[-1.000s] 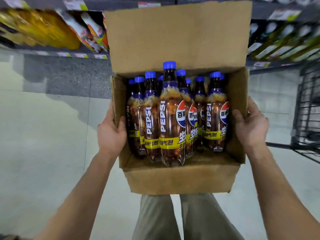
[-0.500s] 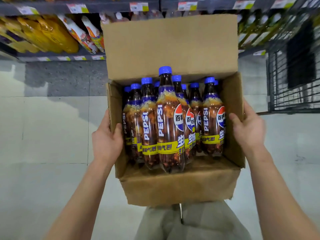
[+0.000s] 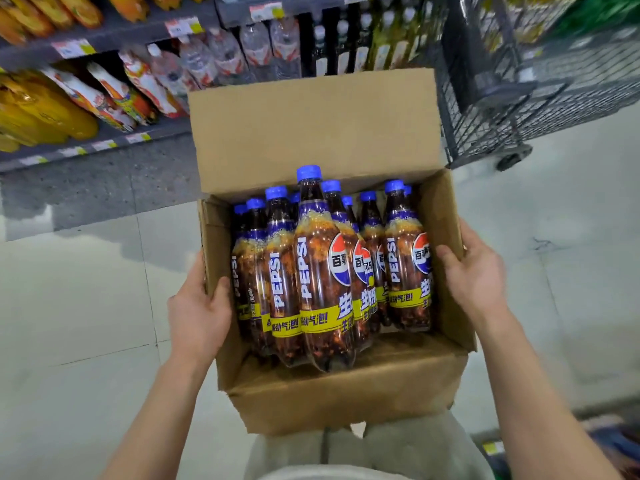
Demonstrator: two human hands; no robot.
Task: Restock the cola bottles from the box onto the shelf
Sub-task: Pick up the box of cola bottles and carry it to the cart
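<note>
An open cardboard box (image 3: 311,133) is carried in front of me, its far flap standing up. Several cola bottles (image 3: 322,271) with blue caps and yellow label bands stand upright inside it, packed close together. My left hand (image 3: 199,313) grips the box's left wall, thumb curled over the rim. My right hand (image 3: 474,275) grips the right wall the same way. The shelf (image 3: 114,36) runs along the top left, stocked with orange drinks and clear bottles.
A dark wire cart (image 3: 502,98) on wheels stands at the upper right, close to the box's far corner. Pale tiled floor (image 3: 76,323) lies to the left and right of me. My trouser legs show below the box.
The shelf and cart have come closer and lower in view as I walk forward with the box. Both hands keep the same grip on its walls.
</note>
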